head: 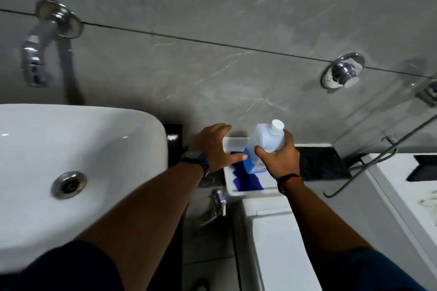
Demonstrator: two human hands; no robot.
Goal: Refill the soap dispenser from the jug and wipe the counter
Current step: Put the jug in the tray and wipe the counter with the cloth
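Two hands: both reach toward a white tray at centre, seen from above.
Wall (236,19): grey marbled tile, fills the upper half; chrome tap (35,64) at left, chrome knob (344,73) at right.
Basin (71,160): white, lower left, with a metal drain (69,184) in its floor.
Table (321,163): black, glossy; a strip shows to the right of the tray.
Tray (250,190): white, rectangular, just right of the basin; blue cloth (246,179) lies inside.
Jug (266,144): clear plastic with pale blue liquid and a white cap (277,125), tilted, its base over the tray.
Right hand (280,160): wrapped around the jug's lower body, fingers closed on it; dark band at the wrist.
Left hand (215,146): fingers loosely spread, holding nothing, resting on the tray's left rim, thumb over the cloth; watch (195,157) on the wrist.
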